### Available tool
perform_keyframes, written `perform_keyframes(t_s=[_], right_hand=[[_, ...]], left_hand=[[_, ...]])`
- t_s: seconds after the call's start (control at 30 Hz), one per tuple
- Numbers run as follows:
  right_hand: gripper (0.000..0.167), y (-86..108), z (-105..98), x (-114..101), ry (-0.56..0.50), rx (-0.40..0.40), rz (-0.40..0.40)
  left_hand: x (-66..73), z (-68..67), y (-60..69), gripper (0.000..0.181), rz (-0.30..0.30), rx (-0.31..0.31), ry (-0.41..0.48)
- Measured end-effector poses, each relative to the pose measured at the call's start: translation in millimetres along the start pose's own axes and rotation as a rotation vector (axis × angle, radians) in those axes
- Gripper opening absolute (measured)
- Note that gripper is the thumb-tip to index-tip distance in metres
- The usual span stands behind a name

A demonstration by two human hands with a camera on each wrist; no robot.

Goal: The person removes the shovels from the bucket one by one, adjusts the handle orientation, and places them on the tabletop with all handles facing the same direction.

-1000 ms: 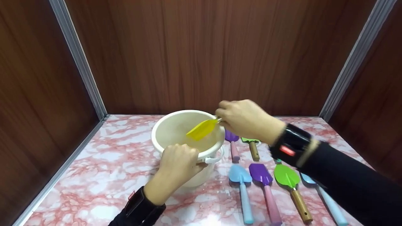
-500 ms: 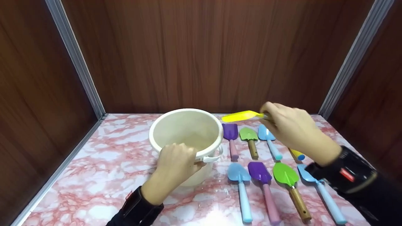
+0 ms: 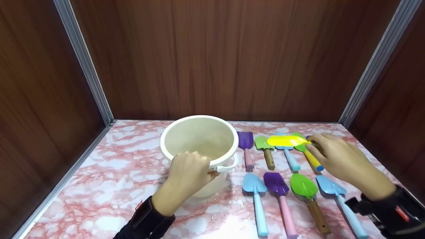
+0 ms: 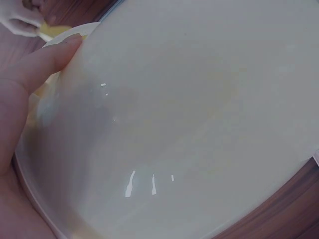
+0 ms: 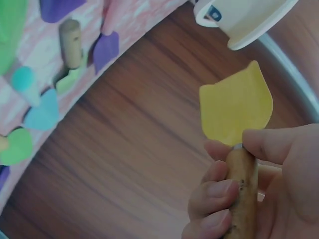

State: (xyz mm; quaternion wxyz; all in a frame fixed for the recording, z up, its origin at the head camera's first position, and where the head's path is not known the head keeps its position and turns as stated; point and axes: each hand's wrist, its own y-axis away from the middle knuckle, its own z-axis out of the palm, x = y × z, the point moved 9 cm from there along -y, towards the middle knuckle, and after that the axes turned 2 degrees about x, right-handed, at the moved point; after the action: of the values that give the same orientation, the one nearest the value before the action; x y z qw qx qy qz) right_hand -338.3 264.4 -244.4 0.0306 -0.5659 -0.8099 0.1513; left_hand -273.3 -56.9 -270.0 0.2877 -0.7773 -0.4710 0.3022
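Note:
My left hand [image 3: 188,174] grips the near rim of a cream-white bucket [image 3: 202,127], beside its side handle. The bucket stands upright, and its visible inside holds nothing I can make out. In the left wrist view the thumb [image 4: 45,67] lies along the bucket's wall [image 4: 169,114]. Over at the right, my right hand [image 3: 342,156] holds a yellow hand trowel [image 3: 285,140] above the back row of trowels, blade pointing left. Its wooden handle [image 5: 241,194] sits within the curled fingers in the right wrist view, with the thumb near the metal collar.
Several trowels lie in two rows right of the bucket, among them a purple one [image 3: 245,140], a light blue one [image 3: 255,184] and a green one [image 3: 303,186]. Wood-look panels [image 3: 212,59] enclose the marbled pink-and-white table [image 3: 109,179] at the back and sides.
My right hand has carried the yellow trowel from over the bucket's mouth to the right and lower, above the back trowels. The left hand and bucket stay in place.

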Motion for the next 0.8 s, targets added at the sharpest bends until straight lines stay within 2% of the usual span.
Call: perform_keyframes(t_s=[0.2,0.4,0.6,0.8], right_hand=[[0.028,18.0,21.2,34.7,-0.059,-0.060,0.042],[0.031,33.6,38.0,64.0,-0.081,-0.099,0.105],[0.031,53.4,38.3,93.7,-0.086,-0.075,0.145],[0.031,71.8,27.4,125.6,-0.048,-0.065,0.185]], left_hand=[[0.5,-0.8,-1.8,0.052,0.008,0.006,-0.001],[-1.3,-1.2,-1.3,0.052,-0.003,0.012,0.001],[-1.2,0.5,-0.6,0.050,-0.011,-0.019,0.021],[-2.3,-0.8,-1.1,0.050,-0.017,-0.030,0.022]])
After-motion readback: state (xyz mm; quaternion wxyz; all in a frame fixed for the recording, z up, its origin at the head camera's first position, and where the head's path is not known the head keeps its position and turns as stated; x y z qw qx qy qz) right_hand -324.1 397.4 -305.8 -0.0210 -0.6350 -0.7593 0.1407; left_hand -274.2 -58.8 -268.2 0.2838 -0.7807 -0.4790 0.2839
